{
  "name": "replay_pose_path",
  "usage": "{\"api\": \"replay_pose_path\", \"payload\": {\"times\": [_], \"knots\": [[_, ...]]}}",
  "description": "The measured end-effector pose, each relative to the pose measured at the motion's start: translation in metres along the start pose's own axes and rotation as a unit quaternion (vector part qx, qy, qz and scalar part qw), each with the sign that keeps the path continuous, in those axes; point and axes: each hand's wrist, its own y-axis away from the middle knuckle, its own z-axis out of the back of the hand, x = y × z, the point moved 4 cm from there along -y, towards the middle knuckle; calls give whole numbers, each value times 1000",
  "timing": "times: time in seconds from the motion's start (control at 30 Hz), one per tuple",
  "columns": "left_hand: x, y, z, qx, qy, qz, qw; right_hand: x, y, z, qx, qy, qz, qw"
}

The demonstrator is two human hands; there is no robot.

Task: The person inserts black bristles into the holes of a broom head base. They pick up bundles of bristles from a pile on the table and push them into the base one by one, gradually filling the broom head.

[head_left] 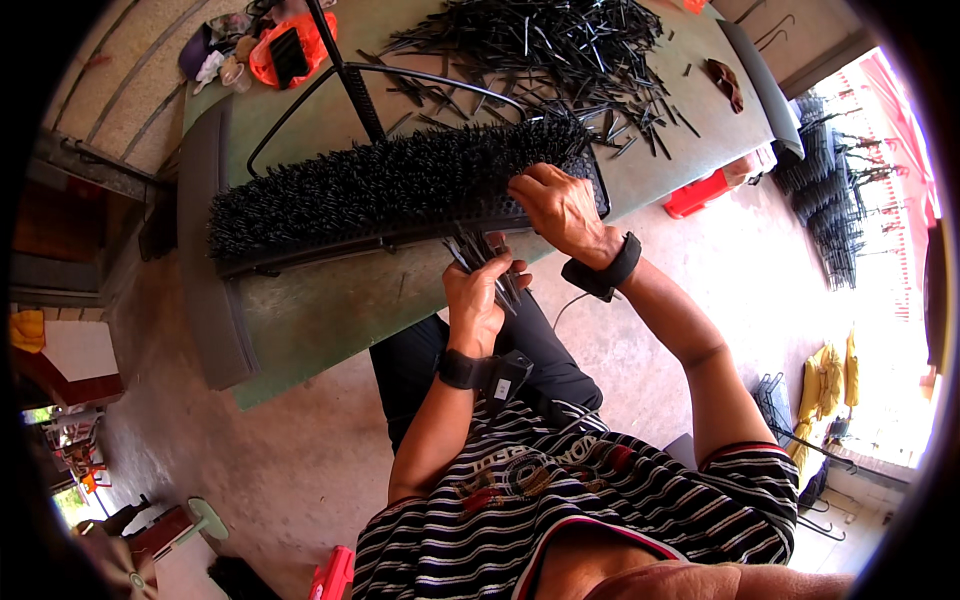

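Observation:
A long black panel [370, 190], densely covered with short black bristle-like pieces, lies across the table in front of me. My left hand [473, 305] is just below the panel's near edge, closed around a bundle of thin black strips [466, 250] that fan out past the fingers. Over the right part of the panel is my right hand [568, 212], its fingers bent and pinched together against the bristles. Whatever lies between those fingertips is hidden. Each wrist wears a black band.
A large heap of loose black strips [550, 40] covers the far side of the green table [340, 320]. A bent black metal frame [350, 75] rises behind the panel. An orange bag [312, 45] sits far left; a brown object [724, 85] lies far right. Black racks [820, 180] stand beyond the table.

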Motion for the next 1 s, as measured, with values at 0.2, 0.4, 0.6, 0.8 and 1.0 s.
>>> {"api": "replay_pose_path", "payload": {"times": [0.2,0.4,0.6,0.8,1.0], "knots": [[1,-1,-5,43,-8,17,999,4,11,3,171,-186,-185,950],[3,1,-6,32,7,4,999,2,7,15,-2,-323,-321,890],[6,-4,7,12,28,18,999,5,3,4,-122,-243,-163,949],[5,-5,13,4,32,19,999,6,3,-5,-109,-181,-114,971],[2,-1,5,-6,26,21,999,12,-5,-3,-24,-30,-2,999]]}}
